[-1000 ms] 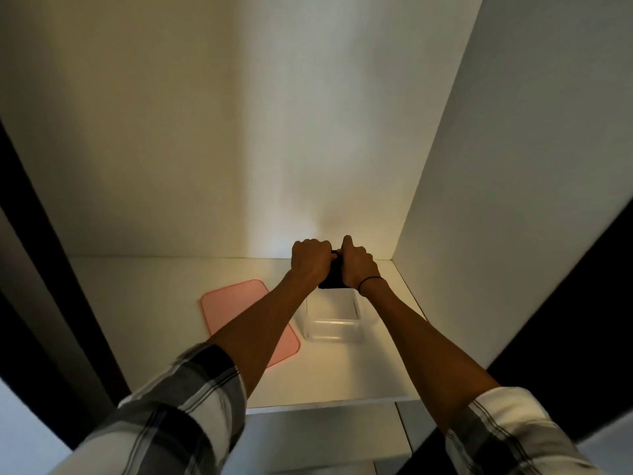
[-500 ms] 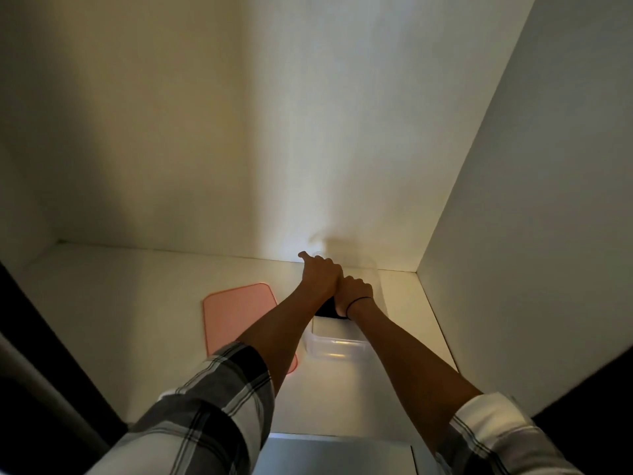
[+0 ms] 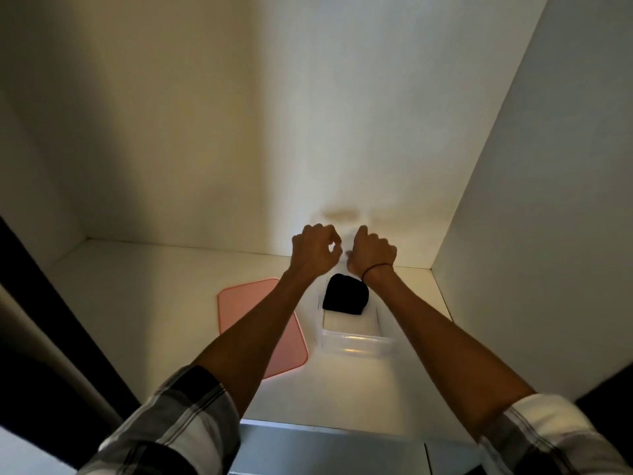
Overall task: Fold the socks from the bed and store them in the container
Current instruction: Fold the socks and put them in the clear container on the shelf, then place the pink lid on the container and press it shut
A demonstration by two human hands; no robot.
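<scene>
A: Where is this?

B: Head view, the only one: a white shelf (image 3: pixel 144 303) inside a plain cupboard, walls at the far side and right. A clear container (image 3: pixel 352 337) stands toward the right, its pink lid (image 3: pixel 246 303) lying flat just left of it.

A: And the socks?

B: A dark folded sock bundle (image 3: pixel 346 294) sits in the container's far end — the near end is bare.

A: The hands?

B: Both hang above and beyond it, holding nothing. The left hand (image 3: pixel 313 250) has its fingers loosely curled, thumb meeting fingertip; the right hand (image 3: pixel 371 252) is loosely fisted. Neither touches the bundle.

A: So how far along?

B: I judge this bundle stored. The lid is off — and the bed is out of sight, so whether more socks wait I cannot tell.
</scene>
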